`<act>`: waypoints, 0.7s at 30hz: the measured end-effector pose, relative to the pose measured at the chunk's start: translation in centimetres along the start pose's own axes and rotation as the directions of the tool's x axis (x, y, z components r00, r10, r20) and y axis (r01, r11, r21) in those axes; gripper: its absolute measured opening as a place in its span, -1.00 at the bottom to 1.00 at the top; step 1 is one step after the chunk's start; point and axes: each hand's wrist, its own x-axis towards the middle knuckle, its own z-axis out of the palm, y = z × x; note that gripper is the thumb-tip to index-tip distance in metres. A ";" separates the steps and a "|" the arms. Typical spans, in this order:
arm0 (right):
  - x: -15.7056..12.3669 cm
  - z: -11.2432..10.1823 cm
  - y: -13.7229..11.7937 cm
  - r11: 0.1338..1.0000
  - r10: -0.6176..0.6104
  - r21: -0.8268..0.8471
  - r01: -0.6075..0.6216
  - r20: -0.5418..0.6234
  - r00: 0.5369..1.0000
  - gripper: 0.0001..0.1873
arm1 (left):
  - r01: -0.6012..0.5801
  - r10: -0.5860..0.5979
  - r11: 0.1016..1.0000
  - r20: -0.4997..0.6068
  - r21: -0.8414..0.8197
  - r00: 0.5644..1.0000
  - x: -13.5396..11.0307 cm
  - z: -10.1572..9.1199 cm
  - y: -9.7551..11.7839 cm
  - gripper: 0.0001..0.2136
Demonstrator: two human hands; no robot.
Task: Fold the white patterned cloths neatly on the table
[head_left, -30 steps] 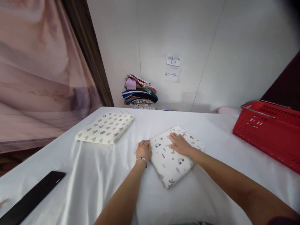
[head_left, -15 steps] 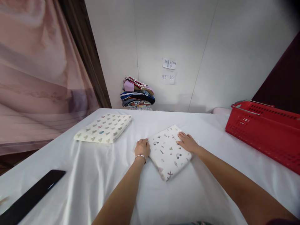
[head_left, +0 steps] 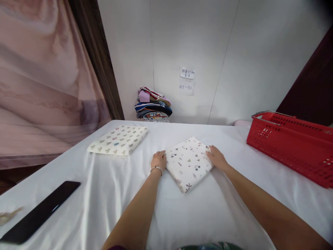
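Note:
A folded white cloth [head_left: 187,163] printed with small grey and pink motifs lies flat on the white-covered table, one corner pointing toward me. At its left corner, my left hand [head_left: 158,161], with a bracelet at the wrist, holds the edge with curled fingers. My right hand [head_left: 218,158] grips the opposite corner, its fingertips over the edge; what lies under them is hidden. Farther left rests a second folded cloth [head_left: 119,140], cream with grey cloud-like shapes, touched by neither hand.
A red plastic basket [head_left: 288,147] with metal handles stands on the right. A long black flat object [head_left: 41,210] lies at the near left. Behind the table, a pile of folded fabrics [head_left: 153,104] rests against the wall. Pink drapery [head_left: 47,83] hangs at the left.
My right hand has slid off the cloth's top toward its right corner, uncovering more of the print. My left hand stays at the left corner. The view has shifted slightly.

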 end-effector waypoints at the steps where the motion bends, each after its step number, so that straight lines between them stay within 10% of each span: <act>1: -0.4 0.0 0.7 0.995 0.069 0.070 -0.069 -0.004 0.998 -0.37 | -0.001 0.001 1.000 0.000 0.002 1.000 0.0 0.0 0.0 -0.67; 8: -0.2 0.9 3.1 0.897 0.257 0.382 -0.221 -0.045 0.965 -0.39 | -0.010 0.010 0.999 -0.001 0.035 1.000 0.2 -0.3 0.3 -0.67; 21: 6.5 2.2 3.1 0.917 0.266 0.343 -0.205 -0.141 0.954 -0.40 | 0.033 -0.036 0.999 0.083 0.040 0.996 -2.0 -0.4 2.7 -0.81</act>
